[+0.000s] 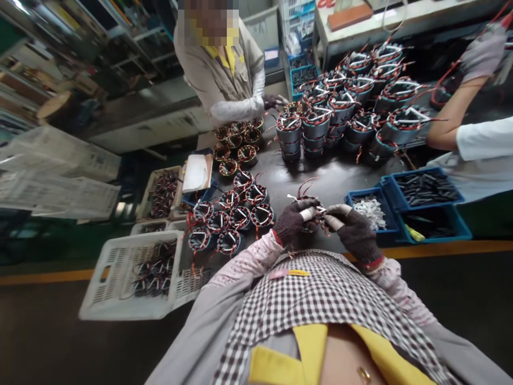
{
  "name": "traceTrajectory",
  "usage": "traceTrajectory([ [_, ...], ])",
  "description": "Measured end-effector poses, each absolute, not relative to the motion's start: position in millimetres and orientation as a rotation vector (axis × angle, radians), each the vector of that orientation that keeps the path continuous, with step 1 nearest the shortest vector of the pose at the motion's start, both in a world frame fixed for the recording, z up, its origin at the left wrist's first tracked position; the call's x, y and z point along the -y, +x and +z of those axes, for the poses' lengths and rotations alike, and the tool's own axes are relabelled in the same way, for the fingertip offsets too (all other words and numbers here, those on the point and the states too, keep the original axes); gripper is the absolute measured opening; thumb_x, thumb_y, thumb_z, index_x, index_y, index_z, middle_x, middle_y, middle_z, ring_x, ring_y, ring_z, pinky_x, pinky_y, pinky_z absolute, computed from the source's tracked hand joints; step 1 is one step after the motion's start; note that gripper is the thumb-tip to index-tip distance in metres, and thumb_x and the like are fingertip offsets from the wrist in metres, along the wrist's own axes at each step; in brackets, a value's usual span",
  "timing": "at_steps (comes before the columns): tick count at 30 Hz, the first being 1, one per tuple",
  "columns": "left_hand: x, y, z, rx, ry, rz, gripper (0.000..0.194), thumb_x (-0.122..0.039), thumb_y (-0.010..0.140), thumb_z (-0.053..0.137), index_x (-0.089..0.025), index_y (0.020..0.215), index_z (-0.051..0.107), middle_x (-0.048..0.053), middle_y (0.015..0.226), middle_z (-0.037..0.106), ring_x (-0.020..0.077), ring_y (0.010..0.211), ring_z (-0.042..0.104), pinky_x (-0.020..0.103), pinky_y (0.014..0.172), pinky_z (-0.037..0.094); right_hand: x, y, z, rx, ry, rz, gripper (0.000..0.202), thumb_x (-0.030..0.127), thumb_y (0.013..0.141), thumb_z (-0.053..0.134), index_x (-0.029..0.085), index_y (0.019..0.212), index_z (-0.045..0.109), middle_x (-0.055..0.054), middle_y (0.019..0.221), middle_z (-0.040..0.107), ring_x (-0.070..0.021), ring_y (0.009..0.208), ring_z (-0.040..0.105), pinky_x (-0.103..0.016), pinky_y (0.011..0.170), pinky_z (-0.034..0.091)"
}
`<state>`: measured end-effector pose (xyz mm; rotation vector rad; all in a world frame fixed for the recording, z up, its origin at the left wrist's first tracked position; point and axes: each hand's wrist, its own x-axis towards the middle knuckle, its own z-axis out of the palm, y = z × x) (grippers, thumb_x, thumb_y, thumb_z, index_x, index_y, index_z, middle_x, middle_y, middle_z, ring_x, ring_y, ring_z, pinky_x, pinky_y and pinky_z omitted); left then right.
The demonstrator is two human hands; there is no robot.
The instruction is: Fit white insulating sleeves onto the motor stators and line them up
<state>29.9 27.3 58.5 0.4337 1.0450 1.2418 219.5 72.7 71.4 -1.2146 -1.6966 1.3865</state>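
Observation:
In front of my apron, at the near edge of the dark table, a wound motor stator (pixel 309 225) lies between my hands, with reddish wires sticking up behind it. My left hand (pixel 295 218), in a dark glove with pale fingertips, is closed at its upper left side. Gloved the same way, my right hand (pixel 352 229) pinches at the wires on its right side. Fingers cover most of this stator, so the exact wire held is hidden. A group of similar stators (pixel 240 218) stands to the left of my left hand.
Stacked stators (pixel 312 125) fill the far right. Blue bins (pixel 425 187) hold black sleeves, and a smaller blue bin (pixel 371 208) holds white pieces. White crates (pixel 132 267) stand left. One co-worker (pixel 236 69) stands across the table; another's gloved hand (pixel 484 53) is at far right.

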Motion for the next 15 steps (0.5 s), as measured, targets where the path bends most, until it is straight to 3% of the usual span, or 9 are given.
traceTrajectory([
  [2, -28, 27, 59, -1.068, 0.377, 1.314, 0.057, -0.045, 0.063, 0.101, -0.014, 0.105, 0.077, 0.007, 0.092, 0.079, 0.0137, 0.069, 0.069, 0.026, 0.063, 0.056, -81, 230, 69, 1.499, -1.283, 1.438, 0.033, 0.050, 0.083, 0.078, 0.022, 0.099, 0.070, -0.002, 0.079, 0.075, -0.0191, 0.070, 0.071, -0.034, 0.069, 0.062],
  [5, -28, 27, 59, -1.148, 0.345, 1.409, 0.055, -0.045, 0.060, 0.102, -0.014, 0.097, 0.075, 0.003, 0.084, 0.076, 0.0113, 0.065, 0.067, 0.024, 0.062, 0.057, -96, 246, 58, 1.295, -1.394, 1.363, 0.044, 0.051, 0.072, 0.083, 0.021, 0.099, 0.066, 0.000, 0.074, 0.071, -0.0178, 0.064, 0.068, -0.033, 0.064, 0.058],
  [10, -26, 37, 51, -1.240, 0.353, 1.413, 0.056, -0.045, 0.060, 0.101, -0.015, 0.101, 0.076, 0.001, 0.079, 0.075, 0.0119, 0.060, 0.067, 0.025, 0.057, 0.057, -102, 253, 43, 1.429, -1.495, 1.318, 0.047, 0.056, 0.071, 0.081, 0.020, 0.099, 0.068, -0.003, 0.079, 0.073, -0.0194, 0.068, 0.068, -0.037, 0.070, 0.058],
  [15, -28, 40, 48, -1.299, 0.318, 1.393, 0.055, -0.044, 0.063, 0.099, -0.015, 0.103, 0.075, 0.003, 0.082, 0.076, 0.0110, 0.058, 0.066, 0.024, 0.054, 0.054, -97, 249, 43, 1.256, -1.434, 1.485, 0.052, 0.056, 0.067, 0.086, 0.020, 0.098, 0.064, -0.001, 0.071, 0.069, -0.0188, 0.061, 0.067, -0.035, 0.062, 0.058],
])
